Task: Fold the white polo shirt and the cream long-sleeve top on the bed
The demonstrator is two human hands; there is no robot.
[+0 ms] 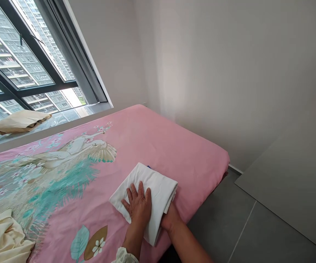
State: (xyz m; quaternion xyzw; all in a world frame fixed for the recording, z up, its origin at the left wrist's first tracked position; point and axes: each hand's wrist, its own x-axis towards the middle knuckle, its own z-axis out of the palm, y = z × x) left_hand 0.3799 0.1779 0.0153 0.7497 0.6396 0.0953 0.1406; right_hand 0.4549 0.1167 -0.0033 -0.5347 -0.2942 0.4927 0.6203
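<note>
A folded white cloth lies on the pink printed bed sheet, near the bed's right edge. My left hand rests flat on top of the cloth with its fingers spread. At the cloth's right side, my right hand reaches under the folded layers, so its fingers are hidden. A small bit of dark blue shows at the cloth's far edge.
A crumpled cream cloth lies on the bed at lower left. On the window sill sits a beige cushion-like bundle. Grey floor tiles and a grey panel are right of the bed.
</note>
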